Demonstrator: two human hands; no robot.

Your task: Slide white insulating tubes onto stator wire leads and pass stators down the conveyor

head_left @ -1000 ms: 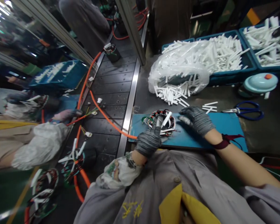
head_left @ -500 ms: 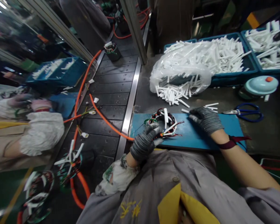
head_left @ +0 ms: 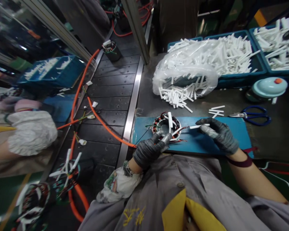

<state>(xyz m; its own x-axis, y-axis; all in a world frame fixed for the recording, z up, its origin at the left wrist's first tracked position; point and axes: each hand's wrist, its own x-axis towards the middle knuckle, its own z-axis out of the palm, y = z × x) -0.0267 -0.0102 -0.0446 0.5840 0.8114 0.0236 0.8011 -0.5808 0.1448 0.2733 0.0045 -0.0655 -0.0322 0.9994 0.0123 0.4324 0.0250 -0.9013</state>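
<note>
Two hands at the coil. State?

Right hand in grey knit glove (head_left: 218,136): thumb and fingers pinched on a slim white tube (head_left: 196,126). Left hand in matching glove (head_left: 149,149): fingertips bunched at the coil's 6 o'clock rim; gripping rim or sleeve, can't tell.

And the coil?

Ring-shaped, red-and-black wound coil (head_left: 156,122), on the flat bright-blue board (head_left: 199,146), towards its 9 o'clock end. Tube is at the coil's 3 o'clock, mouth just beside a thin dark-red lead (head_left: 185,127). Touching or not, can't tell.

Main risk?

Strand snag. If the lead's end is splayed, strands could catch on the tube mouth and fold back. Second lead at 4 o'clock, so a mix-up is possible too.

Anything else?

Loose left hold: coil could twist under a push. Orange cable (head_left: 121,140) comes in at the coil's 8 o'clock; if it's attached, a tug could drag the coil.
</note>
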